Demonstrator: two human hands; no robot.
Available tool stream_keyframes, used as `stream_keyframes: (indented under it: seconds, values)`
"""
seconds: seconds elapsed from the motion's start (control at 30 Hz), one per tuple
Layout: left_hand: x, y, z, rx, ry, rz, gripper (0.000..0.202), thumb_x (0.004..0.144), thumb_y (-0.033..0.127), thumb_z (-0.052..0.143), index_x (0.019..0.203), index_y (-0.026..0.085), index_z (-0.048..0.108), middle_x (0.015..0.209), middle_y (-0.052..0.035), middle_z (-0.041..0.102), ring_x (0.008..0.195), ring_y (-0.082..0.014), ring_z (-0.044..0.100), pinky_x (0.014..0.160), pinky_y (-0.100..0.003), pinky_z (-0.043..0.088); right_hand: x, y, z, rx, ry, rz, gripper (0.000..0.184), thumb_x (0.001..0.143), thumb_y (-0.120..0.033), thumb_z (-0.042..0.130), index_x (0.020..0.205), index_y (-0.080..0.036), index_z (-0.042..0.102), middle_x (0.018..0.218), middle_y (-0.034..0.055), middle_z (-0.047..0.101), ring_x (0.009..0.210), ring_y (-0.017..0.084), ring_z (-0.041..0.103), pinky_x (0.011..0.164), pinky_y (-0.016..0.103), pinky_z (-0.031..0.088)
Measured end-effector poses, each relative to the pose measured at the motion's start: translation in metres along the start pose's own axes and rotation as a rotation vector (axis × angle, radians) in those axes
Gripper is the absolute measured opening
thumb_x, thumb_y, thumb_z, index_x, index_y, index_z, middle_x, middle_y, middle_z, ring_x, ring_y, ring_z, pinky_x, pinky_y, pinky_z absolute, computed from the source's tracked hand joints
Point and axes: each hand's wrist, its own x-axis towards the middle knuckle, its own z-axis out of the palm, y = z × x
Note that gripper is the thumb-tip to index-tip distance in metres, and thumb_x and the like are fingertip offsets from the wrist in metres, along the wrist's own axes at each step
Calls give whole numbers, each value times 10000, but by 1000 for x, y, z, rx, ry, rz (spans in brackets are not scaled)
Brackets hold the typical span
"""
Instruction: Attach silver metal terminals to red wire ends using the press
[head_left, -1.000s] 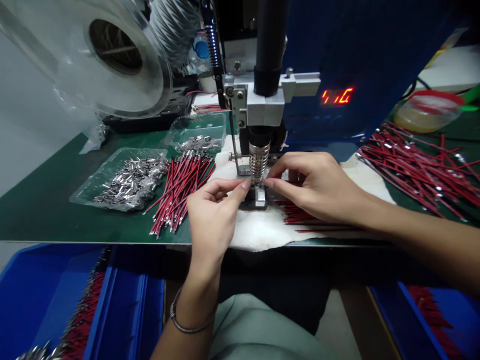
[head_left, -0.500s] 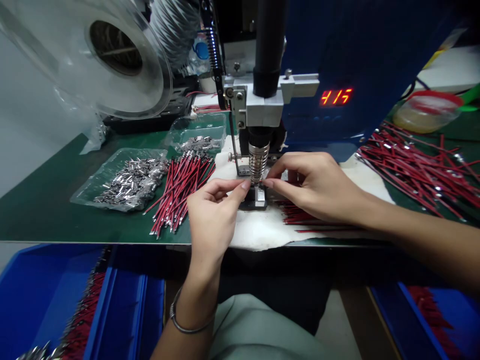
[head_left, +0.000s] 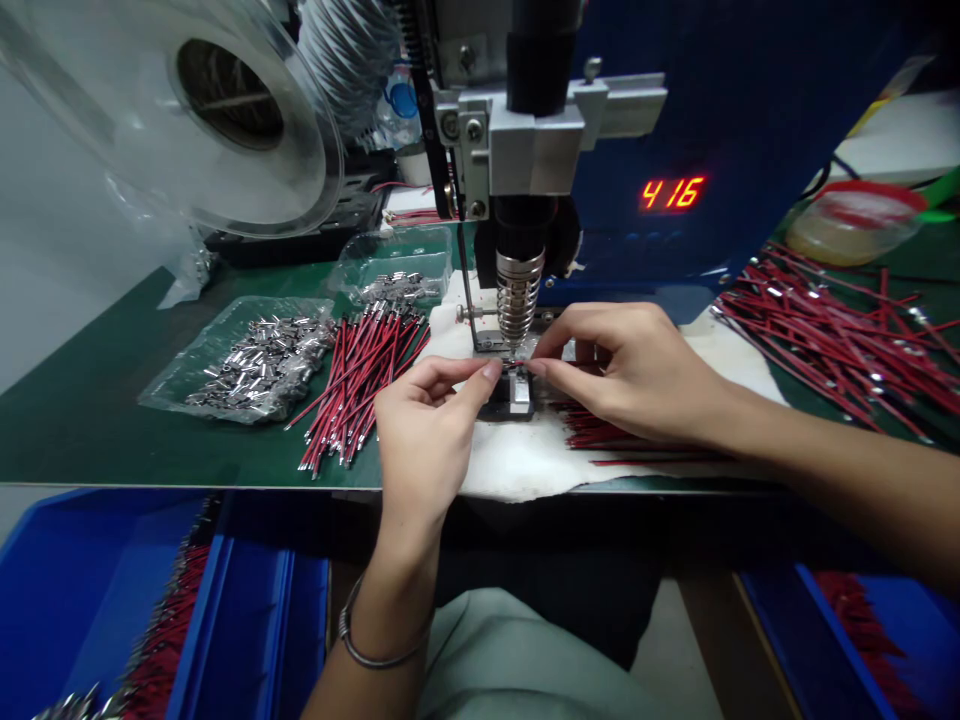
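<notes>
My left hand [head_left: 427,430] is closed in a pinch at the left side of the press's small die [head_left: 519,392]. What lies between its thumb and forefinger is too small to make out. My right hand [head_left: 630,370] pinches a thin red wire [head_left: 519,363] from the right, and the wire's end lies over the die between both hands' fingertips. Directly above hangs the press head with a silver spring [head_left: 519,290], a little clear of the die. Under my right hand a bundle of red and black wires [head_left: 600,428] rests on a white cloth [head_left: 517,465].
Left of the press, a clear tray [head_left: 247,365] holds small metal terminals beside a pile of red wires [head_left: 360,385]. A second clear tray [head_left: 405,250] stands behind. More wires [head_left: 847,330] lie at right. Blue bins [head_left: 82,580] sit below the table edge. A red counter [head_left: 673,193] shows 416.
The press head has risen off the die, uncovering the wire between my fingertips. The counter has gone from 415 to 416. Both hands have stayed almost still.
</notes>
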Motion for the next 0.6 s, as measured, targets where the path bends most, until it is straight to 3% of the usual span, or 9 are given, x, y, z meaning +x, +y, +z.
stream_keyframes:
  seconds: [0.3, 0.6]
  values:
    - [0, -1, -1, -25, -21, 13, 155, 774, 308, 889, 787, 188, 792, 647, 4, 689, 574, -96, 600, 572, -205, 475, 0, 10, -3, 11, -32, -196, 72, 949, -162, 692, 921, -144, 756, 843, 47, 738, 720, 147, 662, 637, 257, 485]
    - [-1, -1, -2, 34, -9, 17, 148, 783, 329, 874, 784, 193, 819, 516, 38, 577, 439, -63, 416, 443, -201, 350, 0, 13, -7, 17, -51, -206, 127, 965, -155, 665, 959, -152, 791, 869, 62, 775, 747, 163, 708, 678, 271, 520]
